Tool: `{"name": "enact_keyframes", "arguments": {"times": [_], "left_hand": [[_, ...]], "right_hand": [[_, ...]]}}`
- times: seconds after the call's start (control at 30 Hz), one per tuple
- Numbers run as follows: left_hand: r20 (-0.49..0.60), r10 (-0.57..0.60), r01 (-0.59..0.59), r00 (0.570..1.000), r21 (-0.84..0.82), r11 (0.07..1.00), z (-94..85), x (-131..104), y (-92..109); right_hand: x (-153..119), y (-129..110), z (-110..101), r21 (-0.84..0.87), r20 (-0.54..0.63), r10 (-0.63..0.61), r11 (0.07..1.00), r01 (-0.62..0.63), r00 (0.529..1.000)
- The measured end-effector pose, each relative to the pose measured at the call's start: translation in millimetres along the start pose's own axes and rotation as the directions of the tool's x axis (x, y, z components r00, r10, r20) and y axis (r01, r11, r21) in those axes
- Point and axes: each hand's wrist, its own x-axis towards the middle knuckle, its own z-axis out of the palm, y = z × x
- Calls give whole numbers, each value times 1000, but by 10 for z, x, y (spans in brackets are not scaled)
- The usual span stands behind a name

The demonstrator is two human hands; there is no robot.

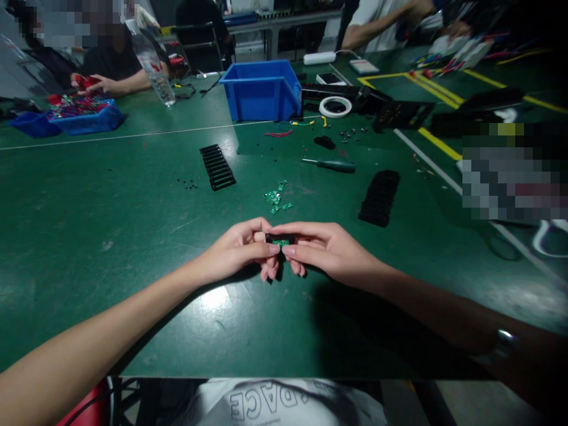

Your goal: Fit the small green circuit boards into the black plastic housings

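Note:
Between the fingertips of both hands is a small black plastic part with a green circuit board (280, 242) in it. My left hand (244, 248) pinches its left end, thumb along the near side. My right hand (323, 248) grips the right end, with the index finger stretched over the top. Fingers cover much of the part. Just beyond lie several loose small green circuit boards (275, 198). A slotted black plastic frame (217, 167) lies to the left, and a stack of black plastic parts (379, 198) to the right.
A screwdriver (331, 165) lies past the boards, near screws (352, 135) and short wires. Behind stand a blue bin (261, 92), a white tape roll (335, 107) and a plastic bottle (153, 68). Co-workers' hands are at the far left, by a blue tray (95, 118), and far right.

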Motion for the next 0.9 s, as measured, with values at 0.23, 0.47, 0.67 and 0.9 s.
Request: {"name": "enact_keyframes", "arguments": {"times": [0.23,0.47,0.67,0.9], "left_hand": [[21,-17,17,1000,2,1000,-15,-8,0],[37,-22,22,999,8,1000,-23,-16,-7],[37,-14,13,999,26,1000,-17,-12,-10],[9,10,-11,1000,51,999,5,-14,-18]], "right_hand": [[-6,-6,-15,-2,29,21,1000,-21,999],[-3,-17,-16,22,46,35,999,-36,998],[10,15,-29,29,71,19,999,-21,997],[0,13,-19,31,71,0,1000,-2,998]]}}
